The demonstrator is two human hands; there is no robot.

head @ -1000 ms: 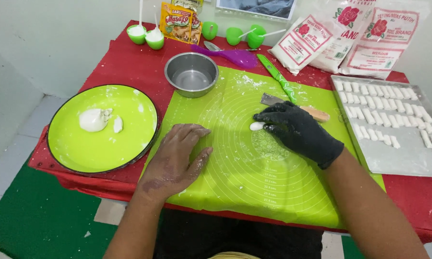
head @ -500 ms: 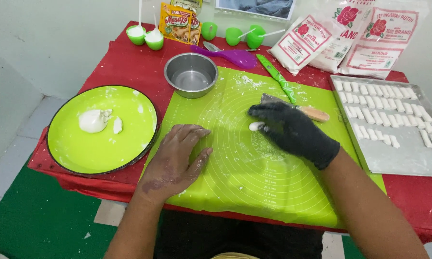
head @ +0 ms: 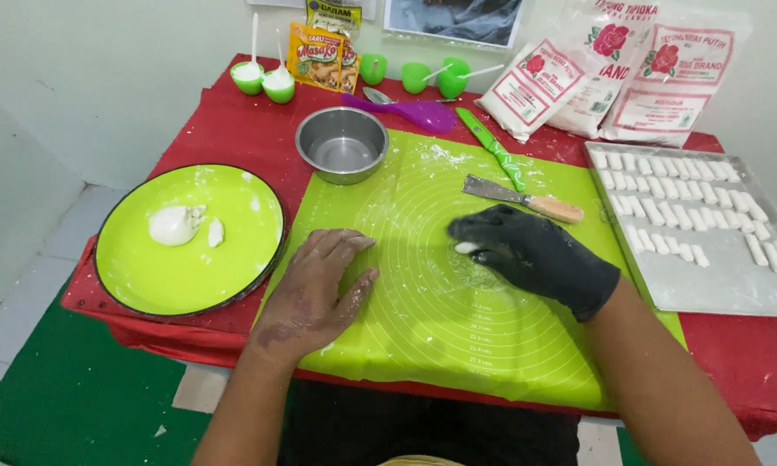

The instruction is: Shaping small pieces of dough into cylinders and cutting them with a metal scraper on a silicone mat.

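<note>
My right hand, in a black glove, lies palm down on the green silicone mat and presses on a small white dough piece that shows at its fingertips. Bare and flat, my left hand rests on the mat's left part and holds nothing. A green plate to the left carries a white dough lump and a smaller bit. On the right, a metal tray holds several short white dough sticks.
A steel bowl, a wooden-handled scraper, a green knife and a purple spoon lie beyond my hands. Flour bags, seasoning packets and small green cups stand along the wall. The red table's front edge is near me.
My gloved right hand has slid a little to the left across the mat with the dough piece under it. The left hand has stayed put.
</note>
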